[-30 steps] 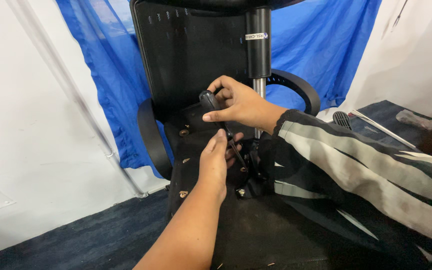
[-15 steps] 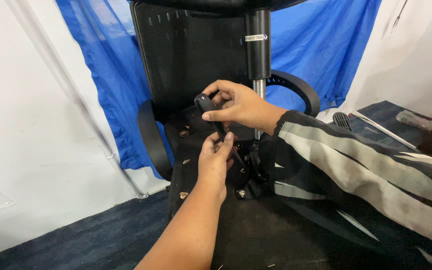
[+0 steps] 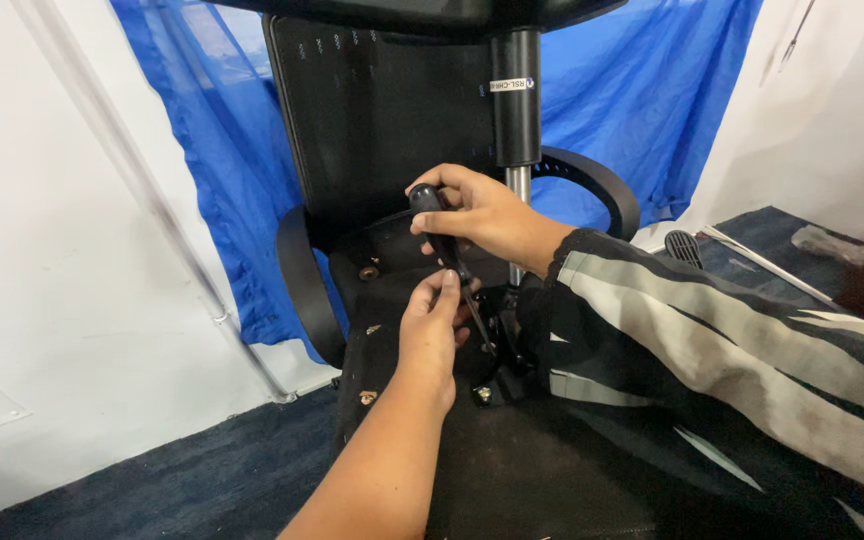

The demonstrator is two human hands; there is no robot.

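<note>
Gripping the black handle of a screwdriver (image 3: pixel 444 240), the right hand (image 3: pixel 482 212) is wrapped firmly about it, thumb and fingers curled shut on the handle; its arm comes in from the right in a dark sleeve (image 3: pixel 712 350) with pale stripes. The screwdriver slants down and to the right, its thin shaft running towards the metal mechanism (image 3: pixel 497 335) at the middle of the seat underside; the tip itself is hidden behind the left hand, so I cannot tell what it sits in. The left hand (image 3: pixel 432 335) reaches up from below on a bare forearm; its fingertips pinch narrowly about the shaft just under the handle (steadying it, by the look of the fingers). The work lies on an overturned black chair (image 3: pixel 382 120); its underside faces the camera, with several brass-coloured screws (image 3: pixel 368 272) in it; a black and chrome post (image 3: pixel 517 110) rises just behind the right hand; curved armrests (image 3: pixel 297 290) stand to either side. A blue sheet (image 3: pixel 652 90) hangs behind against a white wall (image 3: pixel 52 250); dark blue carpet (image 3: pixel 182 490) covers the floor.
</note>
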